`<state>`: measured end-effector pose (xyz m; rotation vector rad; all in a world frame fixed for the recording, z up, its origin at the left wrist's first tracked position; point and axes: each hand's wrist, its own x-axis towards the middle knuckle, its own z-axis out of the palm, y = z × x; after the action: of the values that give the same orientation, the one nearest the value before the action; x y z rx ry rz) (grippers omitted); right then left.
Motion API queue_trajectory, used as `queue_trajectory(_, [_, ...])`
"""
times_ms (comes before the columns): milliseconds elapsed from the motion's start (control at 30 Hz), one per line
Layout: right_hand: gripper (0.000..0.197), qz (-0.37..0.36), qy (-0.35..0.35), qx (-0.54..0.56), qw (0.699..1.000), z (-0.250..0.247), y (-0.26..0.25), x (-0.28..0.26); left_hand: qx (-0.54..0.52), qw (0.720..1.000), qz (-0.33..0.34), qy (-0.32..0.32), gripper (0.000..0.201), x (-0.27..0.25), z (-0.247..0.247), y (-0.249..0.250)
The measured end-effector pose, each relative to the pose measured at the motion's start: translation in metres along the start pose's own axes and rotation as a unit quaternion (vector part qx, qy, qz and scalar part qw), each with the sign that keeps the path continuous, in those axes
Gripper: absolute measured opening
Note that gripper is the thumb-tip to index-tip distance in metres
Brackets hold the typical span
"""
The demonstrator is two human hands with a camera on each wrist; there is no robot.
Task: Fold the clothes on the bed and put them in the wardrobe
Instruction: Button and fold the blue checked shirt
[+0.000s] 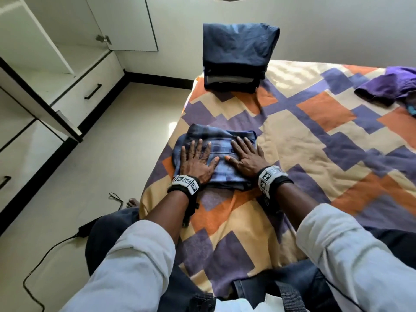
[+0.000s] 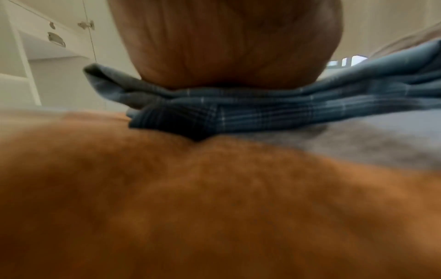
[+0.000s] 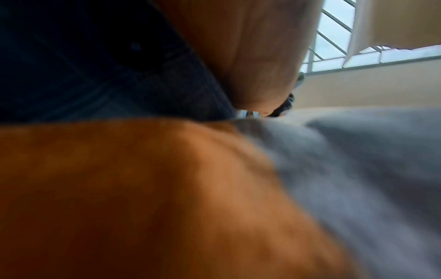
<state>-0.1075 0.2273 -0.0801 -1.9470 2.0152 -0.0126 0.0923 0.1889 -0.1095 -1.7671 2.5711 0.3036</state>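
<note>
Patterned bedspread (image 1: 292, 136), white wardrobe (image 1: 45, 64) left, both hands' grip flat on plaid shirt (image 1: 216, 140)

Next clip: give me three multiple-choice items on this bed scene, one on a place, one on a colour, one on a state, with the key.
1. Where does the stack of folded dark clothes sit?
A. at the bed's far edge
B. in the wardrobe
C. on the floor

2. What colour is the unfolded garment at the far right?
A. red
B. purple
C. white

3. How are the hands on the plaid shirt?
A. both pinching it
B. both lifted off it
C. both pressing it flat

Key: 1 A, it rests on the bedspread; 2 B, plainly purple; 3 C, left hand and right hand lie with fingers spread.
</note>
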Motion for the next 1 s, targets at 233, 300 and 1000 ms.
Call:
queue_trajectory(233, [0.083, 0.109, 0.181, 0.140, 0.967, -0.011, 0.002, -0.007, -0.023, 0.999, -0.002, -0.046, 0.069, 0.006, -0.004, -0.004])
queue_trajectory(300, [0.080, 0.250, 0.218, 0.303, 0.893, -0.020, 0.010, -0.007, -0.018, 0.998, -0.003, -0.055, 0.068, 0.005, -0.004, -0.006])
queue_trajectory(1000, [0.028, 0.143, 0.073, 0.439, 0.884, -0.137, -0.034, 0.001, -0.250, 0.958, -0.016, 0.137, 0.047, -0.005, -0.049, -0.005])
